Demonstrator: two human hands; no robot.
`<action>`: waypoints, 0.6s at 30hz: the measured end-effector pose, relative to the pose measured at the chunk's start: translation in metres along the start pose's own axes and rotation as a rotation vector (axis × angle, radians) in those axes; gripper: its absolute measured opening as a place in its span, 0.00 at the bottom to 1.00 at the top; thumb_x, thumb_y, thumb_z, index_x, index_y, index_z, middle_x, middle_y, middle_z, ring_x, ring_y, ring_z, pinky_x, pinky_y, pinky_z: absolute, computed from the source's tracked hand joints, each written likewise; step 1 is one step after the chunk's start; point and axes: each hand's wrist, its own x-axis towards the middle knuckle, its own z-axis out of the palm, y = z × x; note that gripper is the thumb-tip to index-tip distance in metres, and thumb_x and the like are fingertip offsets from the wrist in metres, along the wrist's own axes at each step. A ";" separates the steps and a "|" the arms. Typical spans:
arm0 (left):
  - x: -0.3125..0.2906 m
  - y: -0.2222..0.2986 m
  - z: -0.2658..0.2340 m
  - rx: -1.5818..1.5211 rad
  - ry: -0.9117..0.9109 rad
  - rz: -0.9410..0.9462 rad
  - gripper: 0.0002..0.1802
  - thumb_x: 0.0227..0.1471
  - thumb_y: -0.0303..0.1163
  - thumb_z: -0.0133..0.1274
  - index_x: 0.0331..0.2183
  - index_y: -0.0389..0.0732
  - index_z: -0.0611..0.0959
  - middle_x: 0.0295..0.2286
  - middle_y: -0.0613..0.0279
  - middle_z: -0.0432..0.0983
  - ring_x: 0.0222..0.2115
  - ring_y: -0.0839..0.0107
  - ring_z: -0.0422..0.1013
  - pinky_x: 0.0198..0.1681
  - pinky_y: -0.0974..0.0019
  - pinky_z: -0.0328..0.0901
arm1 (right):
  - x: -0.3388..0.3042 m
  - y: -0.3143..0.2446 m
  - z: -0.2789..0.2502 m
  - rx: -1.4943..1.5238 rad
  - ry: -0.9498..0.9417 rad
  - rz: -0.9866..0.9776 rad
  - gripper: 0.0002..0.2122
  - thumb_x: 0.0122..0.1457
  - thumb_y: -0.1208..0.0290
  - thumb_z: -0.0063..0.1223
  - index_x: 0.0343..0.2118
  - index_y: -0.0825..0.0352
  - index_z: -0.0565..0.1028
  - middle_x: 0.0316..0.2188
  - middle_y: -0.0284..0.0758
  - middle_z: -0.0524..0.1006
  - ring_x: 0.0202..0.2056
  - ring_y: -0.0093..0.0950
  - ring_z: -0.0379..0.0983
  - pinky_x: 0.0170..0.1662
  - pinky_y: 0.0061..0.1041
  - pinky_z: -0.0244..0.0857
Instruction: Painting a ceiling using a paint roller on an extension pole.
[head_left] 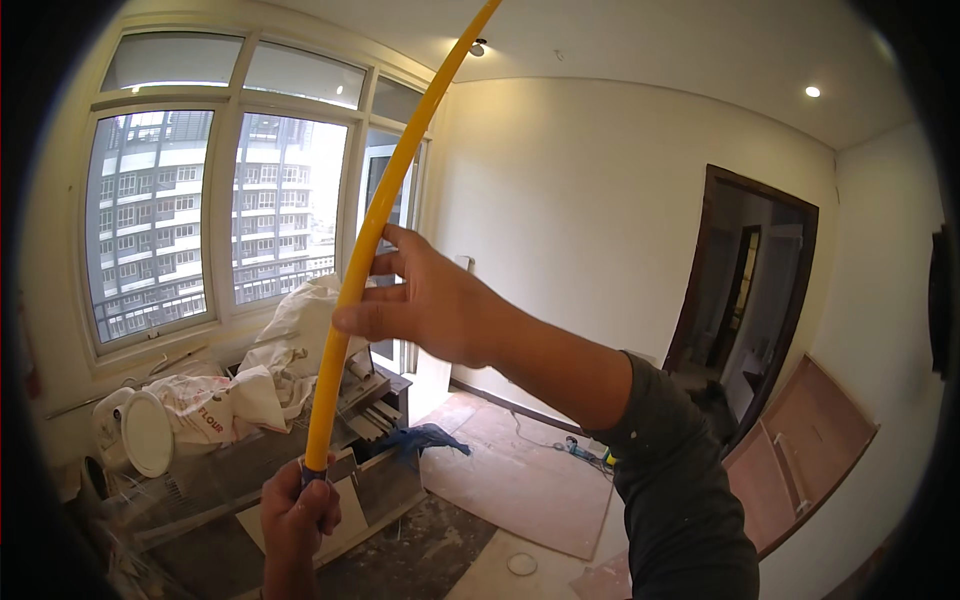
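A long, smooth yellow pole (408,150) rises upright before me, leaning to the right toward the ceiling; its top runs out of the picture. My left hand (290,515) is closed round its lower end, where a short dark bluish piece shows just above the fist. Higher up, my right hand (435,305) grips the pole from the right side, thumb on the near face and fingers partly behind it. A dark grey sleeve (675,470) covers part of the right arm. What the pole's upper end carries, if anything, cannot be seen.
Left of the pole, white sacks (215,405) and a round white bucket lid (147,433) lie on cluttered boards below a large window (290,200). Large flat boards (540,490) cover the floor, with a teal power tool (578,449) beyond. A wooden panel (800,450) leans near the doorway (740,300).
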 end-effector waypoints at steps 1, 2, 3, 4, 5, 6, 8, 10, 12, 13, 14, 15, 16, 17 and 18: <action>0.006 0.002 0.002 0.018 0.004 -0.005 0.24 0.57 0.37 0.58 0.48 0.28 0.76 0.17 0.66 0.69 0.12 0.81 0.61 0.16 0.75 0.57 | 0.003 0.000 -0.003 0.000 0.002 0.000 0.52 0.52 0.58 0.70 0.66 0.79 0.42 0.58 0.59 0.60 0.57 0.46 0.69 0.54 0.36 0.74; 0.013 0.002 0.005 0.036 0.009 -0.010 0.24 0.58 0.38 0.58 0.47 0.28 0.76 0.17 0.66 0.69 0.12 0.81 0.61 0.16 0.75 0.57 | 0.007 0.004 -0.008 0.001 0.027 0.020 0.51 0.52 0.58 0.70 0.65 0.79 0.43 0.57 0.59 0.61 0.55 0.44 0.70 0.52 0.35 0.75; 0.020 0.001 0.008 0.037 0.007 -0.010 0.24 0.58 0.38 0.58 0.47 0.28 0.76 0.17 0.66 0.69 0.12 0.81 0.61 0.16 0.75 0.57 | 0.010 0.007 -0.013 0.001 0.051 0.040 0.50 0.52 0.59 0.70 0.65 0.80 0.45 0.57 0.58 0.62 0.54 0.43 0.71 0.51 0.33 0.76; 0.029 -0.002 0.011 0.076 -0.004 -0.003 0.24 0.59 0.39 0.57 0.48 0.29 0.76 0.17 0.66 0.68 0.11 0.81 0.60 0.15 0.75 0.56 | 0.013 0.011 -0.021 -0.001 0.053 0.038 0.50 0.52 0.59 0.70 0.65 0.80 0.45 0.57 0.58 0.62 0.54 0.43 0.71 0.51 0.33 0.76; 0.038 -0.005 0.015 0.115 -0.015 0.005 0.24 0.60 0.41 0.55 0.49 0.30 0.76 0.16 0.66 0.68 0.11 0.81 0.59 0.15 0.75 0.55 | 0.016 0.014 -0.029 0.015 0.079 0.031 0.49 0.52 0.60 0.70 0.65 0.80 0.46 0.56 0.57 0.63 0.53 0.42 0.72 0.50 0.32 0.76; 0.047 -0.006 0.021 0.116 -0.017 0.007 0.24 0.60 0.41 0.55 0.49 0.30 0.76 0.16 0.66 0.68 0.11 0.81 0.59 0.15 0.75 0.55 | 0.018 0.017 -0.037 0.032 0.105 0.025 0.48 0.53 0.60 0.70 0.64 0.80 0.47 0.56 0.57 0.63 0.52 0.41 0.73 0.49 0.31 0.76; 0.067 -0.009 0.034 0.112 -0.015 -0.018 0.19 0.60 0.36 0.55 0.46 0.29 0.77 0.18 0.68 0.69 0.13 0.83 0.62 0.17 0.76 0.57 | 0.022 0.021 -0.053 0.019 0.139 0.029 0.46 0.53 0.59 0.70 0.63 0.80 0.51 0.55 0.55 0.65 0.51 0.40 0.74 0.49 0.31 0.76; 0.091 -0.018 0.045 0.130 -0.019 -0.023 0.18 0.61 0.35 0.54 0.45 0.30 0.78 0.18 0.69 0.68 0.13 0.83 0.61 0.17 0.76 0.57 | 0.030 0.033 -0.075 0.029 0.167 0.013 0.42 0.54 0.59 0.69 0.61 0.79 0.55 0.52 0.52 0.69 0.50 0.39 0.75 0.48 0.31 0.76; 0.117 -0.030 0.058 0.148 -0.022 -0.031 0.16 0.62 0.35 0.53 0.44 0.31 0.78 0.18 0.70 0.68 0.13 0.84 0.61 0.17 0.76 0.56 | 0.040 0.051 -0.102 0.027 0.188 0.009 0.36 0.56 0.59 0.67 0.59 0.77 0.60 0.48 0.49 0.72 0.49 0.38 0.75 0.49 0.32 0.76; 0.132 -0.036 0.066 0.164 -0.050 -0.016 0.15 0.62 0.35 0.52 0.43 0.33 0.78 0.17 0.71 0.67 0.13 0.84 0.60 0.16 0.76 0.55 | 0.045 0.059 -0.117 0.060 0.209 0.008 0.36 0.55 0.59 0.68 0.57 0.76 0.60 0.48 0.47 0.72 0.50 0.37 0.75 0.48 0.34 0.77; 0.147 -0.043 0.074 0.180 -0.079 -0.003 0.14 0.63 0.35 0.51 0.41 0.34 0.79 0.17 0.72 0.67 0.13 0.85 0.59 0.16 0.76 0.54 | 0.049 0.069 -0.133 0.093 0.231 0.008 0.36 0.54 0.59 0.70 0.56 0.75 0.60 0.47 0.46 0.72 0.50 0.36 0.74 0.47 0.35 0.77; 0.162 -0.050 0.083 0.180 -0.084 -0.005 0.14 0.63 0.35 0.51 0.41 0.34 0.79 0.17 0.72 0.67 0.13 0.85 0.59 0.16 0.76 0.54 | 0.053 0.079 -0.149 0.087 0.283 -0.004 0.34 0.54 0.59 0.69 0.54 0.75 0.62 0.46 0.44 0.72 0.50 0.36 0.74 0.47 0.35 0.77; 0.172 -0.054 0.091 0.180 -0.072 -0.006 0.13 0.63 0.35 0.51 0.41 0.34 0.79 0.17 0.72 0.67 0.13 0.85 0.59 0.16 0.76 0.53 | 0.057 0.085 -0.160 0.090 0.276 -0.009 0.34 0.54 0.59 0.69 0.54 0.75 0.62 0.46 0.44 0.72 0.50 0.36 0.74 0.47 0.35 0.77; 0.183 -0.059 0.098 0.181 -0.061 -0.008 0.13 0.63 0.35 0.51 0.41 0.34 0.79 0.17 0.73 0.67 0.13 0.85 0.58 0.16 0.76 0.52 | 0.061 0.090 -0.171 0.105 0.275 -0.015 0.33 0.54 0.60 0.69 0.53 0.75 0.63 0.46 0.44 0.72 0.49 0.36 0.74 0.48 0.35 0.77; 0.194 -0.064 0.104 0.185 -0.055 -0.005 0.13 0.63 0.35 0.51 0.41 0.34 0.79 0.17 0.73 0.67 0.13 0.85 0.58 0.16 0.76 0.52 | 0.065 0.096 -0.182 0.119 0.274 -0.021 0.32 0.54 0.60 0.68 0.52 0.75 0.64 0.46 0.45 0.72 0.49 0.36 0.74 0.48 0.36 0.76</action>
